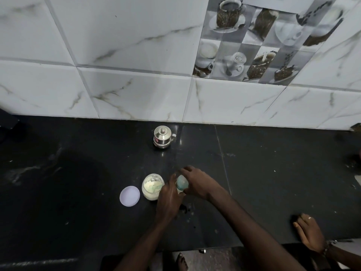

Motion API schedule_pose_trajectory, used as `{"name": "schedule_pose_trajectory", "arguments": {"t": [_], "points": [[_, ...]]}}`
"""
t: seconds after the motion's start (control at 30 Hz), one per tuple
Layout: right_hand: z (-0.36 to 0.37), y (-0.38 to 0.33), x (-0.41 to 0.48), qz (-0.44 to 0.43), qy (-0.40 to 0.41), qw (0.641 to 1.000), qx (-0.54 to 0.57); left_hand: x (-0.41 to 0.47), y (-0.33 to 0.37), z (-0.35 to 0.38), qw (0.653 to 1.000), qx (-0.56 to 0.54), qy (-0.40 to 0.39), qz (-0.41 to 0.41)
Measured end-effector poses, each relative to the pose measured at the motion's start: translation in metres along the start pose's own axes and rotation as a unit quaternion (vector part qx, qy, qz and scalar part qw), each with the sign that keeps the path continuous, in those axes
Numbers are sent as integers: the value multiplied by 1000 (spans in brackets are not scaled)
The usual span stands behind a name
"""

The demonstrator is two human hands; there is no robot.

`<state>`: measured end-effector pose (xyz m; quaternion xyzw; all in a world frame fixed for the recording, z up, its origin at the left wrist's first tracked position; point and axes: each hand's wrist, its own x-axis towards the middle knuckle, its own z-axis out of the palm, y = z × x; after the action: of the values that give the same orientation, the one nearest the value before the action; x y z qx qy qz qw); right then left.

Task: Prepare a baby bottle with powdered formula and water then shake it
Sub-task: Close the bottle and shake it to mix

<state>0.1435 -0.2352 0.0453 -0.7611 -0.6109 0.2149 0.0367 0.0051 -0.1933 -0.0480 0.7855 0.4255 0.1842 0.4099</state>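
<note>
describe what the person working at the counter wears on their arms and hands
No sleeve shows on either arm. The left hand and right hand show no ring, watch or band. A third hand nearby wears a ring and a bracelet.

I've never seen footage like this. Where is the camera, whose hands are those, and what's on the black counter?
No machine here: a person wears one camera on the head, looking forward and down, so their own arms reach in from below. Both hands meet on the baby bottle, seen from above by its bluish-green top: the left hand grips its body, the right hand holds the top. Beside it on the black counter stands an open jar of pale powder, its lid lying to its left. A small steel pot stands near the tiled wall. The ringed hand at lower right seems to be someone else's.
</note>
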Motion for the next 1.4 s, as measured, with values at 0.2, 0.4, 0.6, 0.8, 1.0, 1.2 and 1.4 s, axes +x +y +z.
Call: {"name": "schedule_pose_trajectory", "arguments": {"t": [0.2,0.4,0.6,0.8,1.0,1.2,1.4], "points": [[0,-9,-2,3,22,1000,-21,0,0,0,1000,-10,2,-6],[-3,-13,-3,68,41,996,-46,1,-2,2,1000,6,-10,-23],[1,-3,1,94,-24,995,-38,-1,0,-1,999,-2,-7,-39],[-12,-6,-3,81,-23,994,-68,1,4,-3,999,1,-13,-49],[-17,-5,-1,34,-18,998,-44,0,4,-4,999,-5,-7,-36],[-21,-10,5,39,-38,996,-67,1,2,-2,1000,4,5,-30],[-25,-19,1,62,-29,990,-123,3,2,-1,999,14,-3,-40]]}}
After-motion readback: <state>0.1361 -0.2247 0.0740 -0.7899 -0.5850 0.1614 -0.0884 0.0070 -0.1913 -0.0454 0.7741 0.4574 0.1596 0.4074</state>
